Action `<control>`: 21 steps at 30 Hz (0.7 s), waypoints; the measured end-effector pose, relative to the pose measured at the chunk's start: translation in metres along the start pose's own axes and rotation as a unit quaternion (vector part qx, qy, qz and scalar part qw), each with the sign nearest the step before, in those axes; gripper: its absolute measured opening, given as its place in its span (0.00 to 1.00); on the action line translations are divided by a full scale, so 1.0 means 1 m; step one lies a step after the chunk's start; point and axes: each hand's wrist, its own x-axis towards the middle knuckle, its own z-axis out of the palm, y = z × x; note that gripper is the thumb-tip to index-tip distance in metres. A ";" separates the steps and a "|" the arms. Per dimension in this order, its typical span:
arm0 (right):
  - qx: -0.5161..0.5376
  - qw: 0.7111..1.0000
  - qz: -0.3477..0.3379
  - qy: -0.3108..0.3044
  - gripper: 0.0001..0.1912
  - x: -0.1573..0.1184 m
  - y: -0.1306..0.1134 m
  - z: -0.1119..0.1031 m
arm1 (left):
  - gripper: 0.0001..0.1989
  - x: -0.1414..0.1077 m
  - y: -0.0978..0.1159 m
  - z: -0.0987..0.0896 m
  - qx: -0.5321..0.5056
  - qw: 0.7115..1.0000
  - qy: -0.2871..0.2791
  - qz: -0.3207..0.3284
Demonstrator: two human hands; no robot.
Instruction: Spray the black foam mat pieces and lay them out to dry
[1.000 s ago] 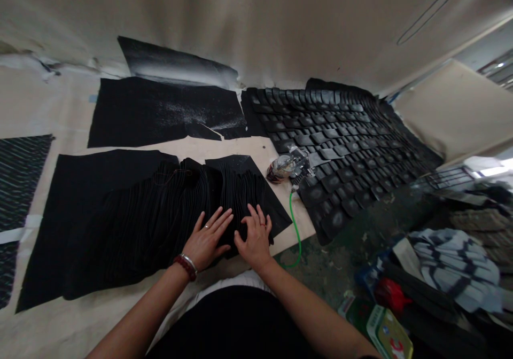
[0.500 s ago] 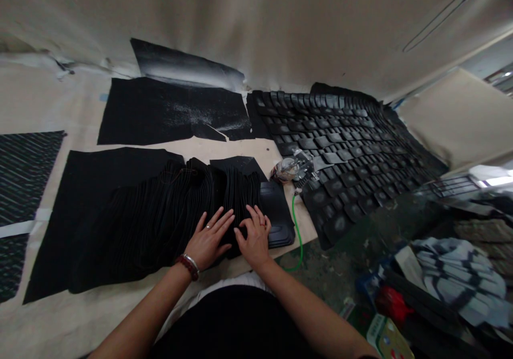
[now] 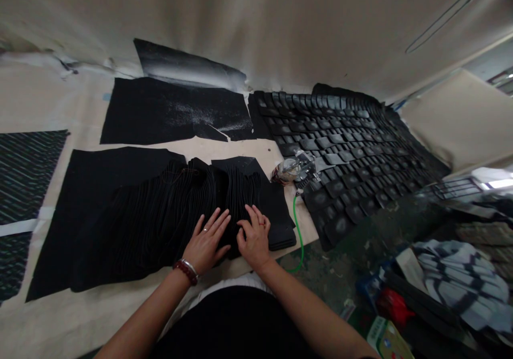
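Note:
My left hand (image 3: 205, 241) lies flat on a long overlapping row of thin black pieces (image 3: 160, 220), its fingers stretched out. Close beside it, my right hand (image 3: 254, 236) rests at the right part of the row with its fingers bent and apart; whether it touches one edge is hard to make out. Above my hands the piece edges form a fanned group (image 3: 242, 182). Just right of my right hand, a low stack of black pieces (image 3: 281, 239) with rounded corners sits near the table's front edge, a matte black piece over its top.
A spray gun (image 3: 296, 168) with a green hose (image 3: 300, 247) lies on the table (image 3: 260, 146). Beyond it, rows of black pieces (image 3: 344, 150) overlap on the right. Black sheets (image 3: 168, 108) lie at the back. A checked cloth (image 3: 460, 279) is piled at the lower right.
A matte black surface now covers the shiny top of the stack to the right of my right hand. My left hand has shifted slightly left; my right hand has barely moved.

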 end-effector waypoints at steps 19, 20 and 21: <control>0.014 1.000 0.003 0.009 0.06 0.006 -0.001 0.006 | 0.29 -0.005 0.002 0.000 -0.002 1.000 0.001 -0.013; 0.015 1.000 0.005 0.011 0.06 0.006 -0.001 0.006 | 0.29 -0.005 0.002 0.000 -0.003 1.000 0.003 -0.015; 0.016 1.000 0.008 0.014 0.06 0.007 -0.001 0.006 | 0.29 -0.005 0.002 0.001 -0.005 1.000 0.006 -0.015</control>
